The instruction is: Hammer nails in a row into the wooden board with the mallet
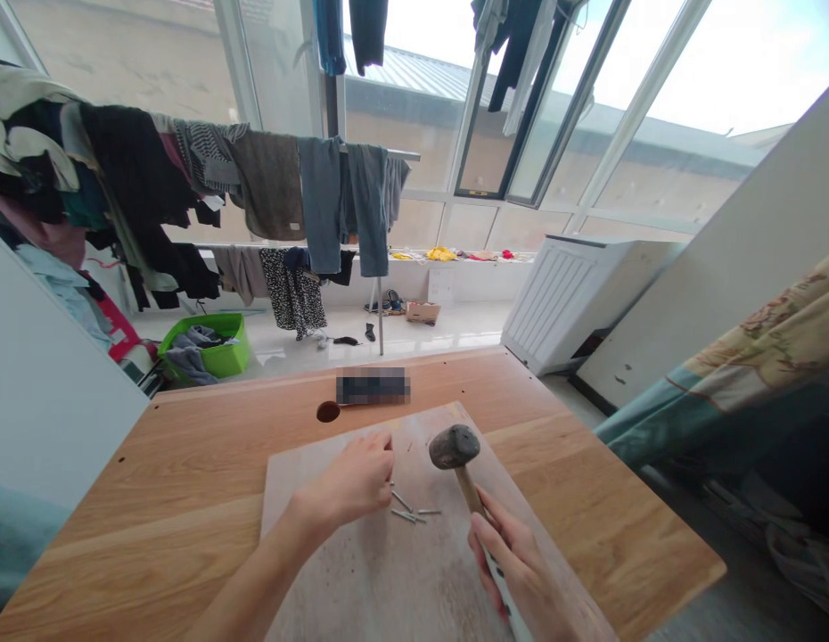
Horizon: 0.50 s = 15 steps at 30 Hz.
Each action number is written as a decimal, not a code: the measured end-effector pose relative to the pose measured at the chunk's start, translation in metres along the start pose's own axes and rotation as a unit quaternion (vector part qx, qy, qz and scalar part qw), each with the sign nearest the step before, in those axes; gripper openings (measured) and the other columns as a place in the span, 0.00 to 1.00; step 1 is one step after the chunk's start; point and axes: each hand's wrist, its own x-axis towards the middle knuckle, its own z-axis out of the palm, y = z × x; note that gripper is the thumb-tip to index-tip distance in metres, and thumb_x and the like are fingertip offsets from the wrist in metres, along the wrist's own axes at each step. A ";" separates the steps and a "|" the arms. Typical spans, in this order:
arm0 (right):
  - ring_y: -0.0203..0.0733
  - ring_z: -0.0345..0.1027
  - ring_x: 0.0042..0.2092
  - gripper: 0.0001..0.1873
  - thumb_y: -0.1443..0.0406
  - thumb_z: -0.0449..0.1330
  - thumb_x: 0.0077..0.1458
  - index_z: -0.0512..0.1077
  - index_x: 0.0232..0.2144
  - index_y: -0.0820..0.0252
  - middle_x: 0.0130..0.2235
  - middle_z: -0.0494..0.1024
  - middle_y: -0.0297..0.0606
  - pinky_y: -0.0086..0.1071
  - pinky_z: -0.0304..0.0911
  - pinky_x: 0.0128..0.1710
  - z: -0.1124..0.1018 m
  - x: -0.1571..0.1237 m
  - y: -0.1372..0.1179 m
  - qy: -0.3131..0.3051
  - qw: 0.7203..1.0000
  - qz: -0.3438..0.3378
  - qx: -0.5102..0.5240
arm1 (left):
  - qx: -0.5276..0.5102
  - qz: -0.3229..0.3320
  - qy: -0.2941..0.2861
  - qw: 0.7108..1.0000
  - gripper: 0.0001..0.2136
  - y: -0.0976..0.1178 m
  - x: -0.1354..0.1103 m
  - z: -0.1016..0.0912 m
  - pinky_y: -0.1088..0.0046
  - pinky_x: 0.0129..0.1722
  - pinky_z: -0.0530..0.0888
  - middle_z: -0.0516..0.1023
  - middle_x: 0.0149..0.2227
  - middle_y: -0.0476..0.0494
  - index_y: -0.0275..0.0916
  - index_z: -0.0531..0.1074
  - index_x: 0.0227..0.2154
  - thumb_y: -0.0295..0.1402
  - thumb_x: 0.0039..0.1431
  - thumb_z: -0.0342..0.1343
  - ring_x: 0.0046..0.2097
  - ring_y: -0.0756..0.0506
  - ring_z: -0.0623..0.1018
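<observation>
My right hand (514, 557) is wrapped round the handle of a rubber mallet (455, 448), whose dark head is raised over the right part of a pale wooden board (361, 588). My left hand (354, 477) is closed above the board, left of the mallet head. Its fingertips face away from me, so whatever they pinch, if anything, is hidden. Several loose silvery nails (405, 514) lie on the board between my two hands. Past them, near the board's far corner, a small thin mark or nail (409, 447) shows, too small to make out.
The board rests on a wooden table (575, 473) with a round hole (328, 411) near its far edge. A blurred dark object (373, 386) lies beside the hole. Beyond are a laundry rack (267, 192), a green basket (220, 357) and a white appliance (548, 299). A curtain (728, 383) hangs at right.
</observation>
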 end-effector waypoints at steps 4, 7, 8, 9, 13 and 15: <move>0.30 0.56 0.15 0.28 0.48 0.55 0.61 0.69 0.53 0.63 0.24 0.66 0.25 0.23 0.54 0.11 0.000 0.001 0.003 -0.006 1.000 -0.008 -0.001 | -0.012 -0.019 0.014 1.000 0.08 -0.013 0.002 0.001 0.71 0.33 0.66 0.77 0.31 0.45 0.39 0.71 0.26 0.20 0.49 0.53 0.34 0.44 0.75; 0.30 0.54 0.15 0.29 0.48 0.54 0.62 0.69 0.54 0.64 0.22 0.65 0.24 0.23 0.55 0.11 -0.001 0.001 0.005 -0.003 1.000 -0.018 0.001 | -0.087 -0.037 0.033 0.995 0.09 -0.028 0.003 0.003 0.73 0.33 0.67 0.78 0.30 0.48 0.40 0.75 0.36 0.23 0.55 0.53 0.32 0.46 0.76; 0.30 0.54 0.15 0.29 0.49 0.54 0.63 0.69 0.55 0.64 0.22 0.65 0.24 0.23 0.55 0.11 -0.001 0.001 0.006 -0.001 1.000 -0.021 0.002 | -0.122 -0.038 0.050 0.991 0.10 -0.032 0.004 0.005 0.73 0.34 0.69 0.79 0.31 0.49 0.40 0.75 0.40 0.25 0.57 0.53 0.32 0.46 0.77; 0.30 0.54 0.15 0.29 0.48 0.54 0.63 0.69 0.55 0.64 0.22 0.66 0.24 0.23 0.54 0.11 -0.001 0.001 0.006 0.003 1.000 -0.021 0.004 | -0.156 -0.040 0.071 0.984 0.11 -0.035 0.006 0.008 0.73 0.36 0.70 0.80 0.32 0.48 0.41 0.75 0.43 0.27 0.60 0.54 0.33 0.47 0.78; 0.31 0.56 0.14 0.30 0.47 0.56 0.61 0.70 0.54 0.62 0.22 0.67 0.25 0.24 0.54 0.11 -0.001 0.001 0.005 0.007 1.000 -0.014 0.009 | -0.239 -0.045 0.147 0.959 0.09 -0.040 0.011 0.022 0.73 0.38 0.73 0.82 0.36 0.45 0.40 0.78 0.41 0.33 0.62 0.54 0.36 0.47 0.78; 0.30 0.56 0.15 0.29 0.46 0.57 0.60 0.71 0.54 0.62 0.23 0.66 0.25 0.24 0.54 0.11 -0.001 0.001 0.003 0.005 1.000 -0.014 0.004 | -0.245 -0.043 0.159 0.955 0.07 -0.040 0.012 0.028 0.74 0.36 0.72 0.82 0.35 0.46 0.39 0.78 0.36 0.32 0.60 0.55 0.34 0.48 0.76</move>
